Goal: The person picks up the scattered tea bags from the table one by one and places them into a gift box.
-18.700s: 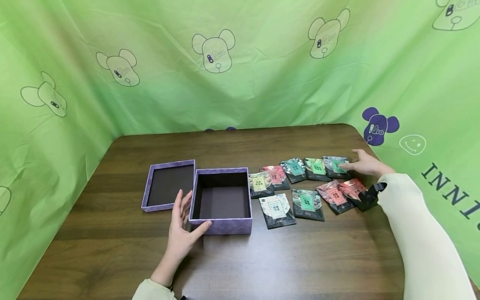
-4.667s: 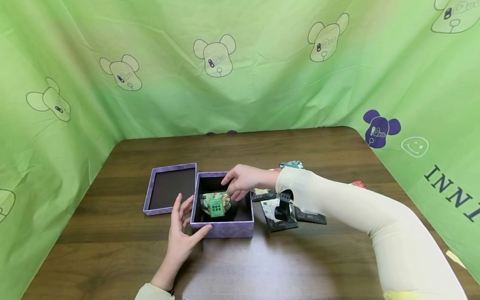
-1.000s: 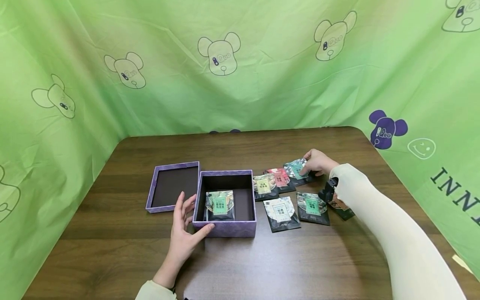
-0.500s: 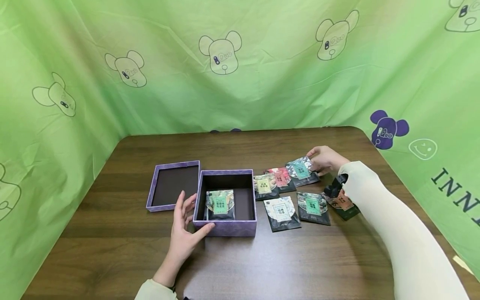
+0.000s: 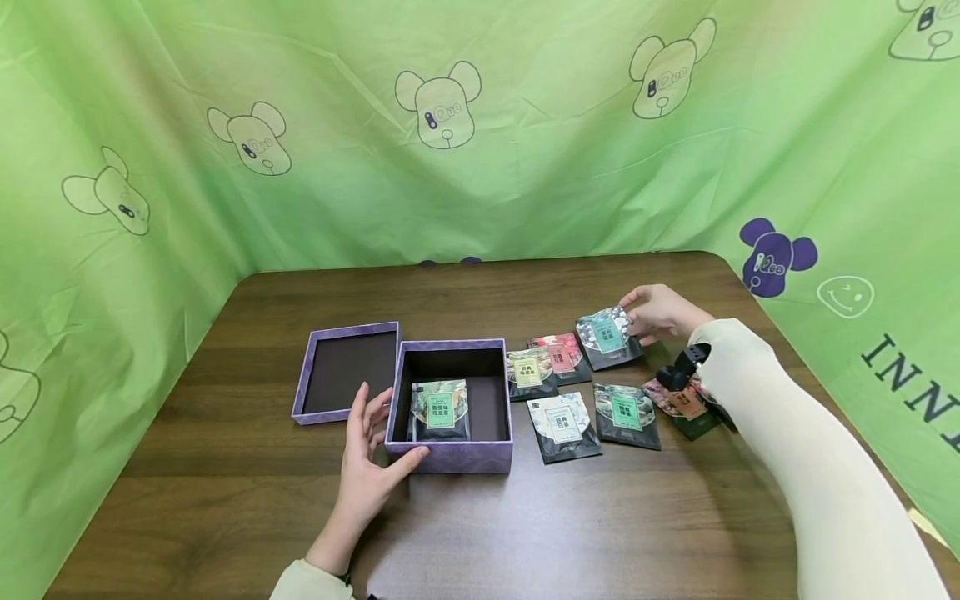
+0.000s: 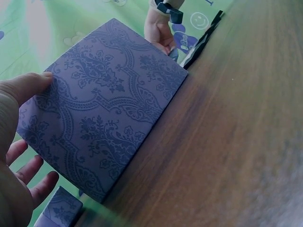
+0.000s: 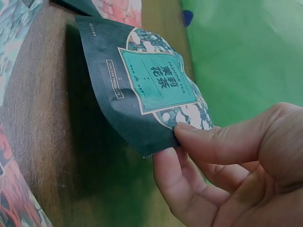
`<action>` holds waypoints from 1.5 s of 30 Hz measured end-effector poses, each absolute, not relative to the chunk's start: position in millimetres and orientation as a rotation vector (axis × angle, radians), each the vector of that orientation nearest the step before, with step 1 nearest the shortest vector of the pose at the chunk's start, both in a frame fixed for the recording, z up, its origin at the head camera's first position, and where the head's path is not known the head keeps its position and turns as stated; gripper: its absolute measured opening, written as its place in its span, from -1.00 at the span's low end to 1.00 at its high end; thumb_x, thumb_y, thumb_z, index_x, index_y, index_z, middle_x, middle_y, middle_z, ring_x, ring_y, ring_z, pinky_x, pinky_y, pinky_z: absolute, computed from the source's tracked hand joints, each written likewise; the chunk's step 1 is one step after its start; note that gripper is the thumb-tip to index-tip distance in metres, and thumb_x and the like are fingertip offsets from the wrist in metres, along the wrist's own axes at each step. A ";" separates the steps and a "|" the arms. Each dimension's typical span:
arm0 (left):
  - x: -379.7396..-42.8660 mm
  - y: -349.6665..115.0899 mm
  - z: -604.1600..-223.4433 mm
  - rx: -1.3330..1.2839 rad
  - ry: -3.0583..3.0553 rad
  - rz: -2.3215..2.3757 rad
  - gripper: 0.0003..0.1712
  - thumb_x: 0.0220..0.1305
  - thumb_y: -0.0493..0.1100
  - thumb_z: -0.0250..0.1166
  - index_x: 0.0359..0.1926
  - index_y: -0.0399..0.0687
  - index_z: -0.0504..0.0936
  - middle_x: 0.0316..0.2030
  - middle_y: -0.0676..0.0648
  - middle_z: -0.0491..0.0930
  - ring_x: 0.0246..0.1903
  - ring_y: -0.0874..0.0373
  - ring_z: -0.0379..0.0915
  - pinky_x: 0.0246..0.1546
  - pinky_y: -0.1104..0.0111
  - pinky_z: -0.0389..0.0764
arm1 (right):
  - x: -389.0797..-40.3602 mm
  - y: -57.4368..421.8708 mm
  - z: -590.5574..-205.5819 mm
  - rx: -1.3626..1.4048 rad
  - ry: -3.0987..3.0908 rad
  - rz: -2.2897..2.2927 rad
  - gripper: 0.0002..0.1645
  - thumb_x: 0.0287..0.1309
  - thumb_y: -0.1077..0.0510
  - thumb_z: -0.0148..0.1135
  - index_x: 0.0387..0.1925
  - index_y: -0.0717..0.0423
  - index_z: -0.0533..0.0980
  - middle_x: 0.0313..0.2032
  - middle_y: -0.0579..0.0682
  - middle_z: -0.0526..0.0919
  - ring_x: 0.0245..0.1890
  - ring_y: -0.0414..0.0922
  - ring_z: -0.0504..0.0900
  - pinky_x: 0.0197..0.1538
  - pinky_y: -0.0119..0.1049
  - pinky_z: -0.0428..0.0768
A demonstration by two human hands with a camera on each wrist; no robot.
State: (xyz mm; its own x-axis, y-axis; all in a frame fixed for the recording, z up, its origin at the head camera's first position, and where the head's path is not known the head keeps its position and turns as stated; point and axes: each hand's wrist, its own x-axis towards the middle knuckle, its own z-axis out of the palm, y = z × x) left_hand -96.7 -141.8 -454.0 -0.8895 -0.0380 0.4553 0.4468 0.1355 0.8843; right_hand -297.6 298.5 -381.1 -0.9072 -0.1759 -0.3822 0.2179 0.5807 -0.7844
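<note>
My left hand [image 5: 367, 479] rests against the near left corner of an open purple box [image 5: 465, 458], thumb on its front wall and spread fingers along its left side. In the left wrist view the box's patterned wall [image 6: 104, 99] shows the thumb touching it. Inside the box lies a tea packet with a green label [image 5: 440, 411]. At the back right, my right hand [image 5: 663, 315] pinches a jasmine tea packet [image 5: 609, 335] by its edge. The right wrist view shows that teal-labelled packet [image 7: 158, 80] tilted off the table, thumb above and fingers beneath.
The box lid [image 5: 348, 375] lies inside up, left of the box. Several packets are to the right: yellow-labelled [image 5: 531, 372], red [image 5: 562, 358], white [image 5: 564, 427], green [image 5: 626, 414] and orange-red [image 5: 684, 407], the last partly under the right wrist. A green curtain [image 5: 450, 200] hangs behind the table.
Since the oldest frame, a green-labelled packet has come into the box and two back-row packets have left the right. Lately the right hand has drawn the jasmine packet slightly rightward and up. The left hand stays.
</note>
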 end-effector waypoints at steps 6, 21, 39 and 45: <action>-96.5 -141.7 -454.3 -0.399 -2.050 -1.804 0.26 -0.12 -0.57 0.47 0.53 -0.27 -0.07 0.31 -0.42 0.31 0.22 0.25 0.30 0.09 0.51 0.39 | -293.2 296.4 -370.4 0.010 2.356 -1.355 -0.36 0.16 0.54 0.15 0.25 0.50 0.16 -0.27 0.07 0.55 -0.48 -0.18 0.65 -0.37 -0.23 0.68; -96.6 -141.3 -451.8 -0.419 -2.038 -1.804 0.26 -0.12 -0.58 0.47 0.54 -0.23 -0.07 0.29 -0.45 0.31 0.21 0.25 0.30 0.07 0.50 0.40 | -279.3 271.2 -345.9 -0.116 2.192 -1.556 -0.33 0.14 0.60 0.09 0.26 0.46 0.10 -0.37 -0.02 0.52 -0.41 -0.16 0.65 -0.34 -0.26 0.68; -95.7 -141.7 -452.7 -0.397 -2.049 -1.811 0.26 -0.12 -0.58 0.47 0.54 -0.24 -0.07 0.30 -0.45 0.30 0.22 0.26 0.30 0.07 0.49 0.40 | -259.2 223.2 -320.7 -0.258 2.071 -1.635 -0.39 0.14 0.59 0.12 0.21 0.42 0.17 -0.34 0.04 0.59 -0.41 -0.08 0.67 -0.26 -0.17 0.71; -96.0 -141.5 -453.1 -0.417 -2.043 -1.798 0.26 -0.12 -0.59 0.46 0.54 -0.23 -0.07 0.30 -0.46 0.30 0.22 0.26 0.30 0.08 0.49 0.40 | -251.7 204.1 -316.9 -0.287 2.046 -1.660 -0.39 0.14 0.58 0.13 0.21 0.41 0.17 -0.32 0.05 0.56 -0.45 -0.08 0.67 -0.24 -0.12 0.71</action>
State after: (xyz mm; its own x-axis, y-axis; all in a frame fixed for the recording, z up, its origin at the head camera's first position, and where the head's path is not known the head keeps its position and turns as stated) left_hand -96.0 -141.5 -453.1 -0.8815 -0.0310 0.4712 0.4635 0.1343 0.8759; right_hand -251.7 204.1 -316.9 -0.8596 -0.4529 -0.2365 0.1380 0.2398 -0.9610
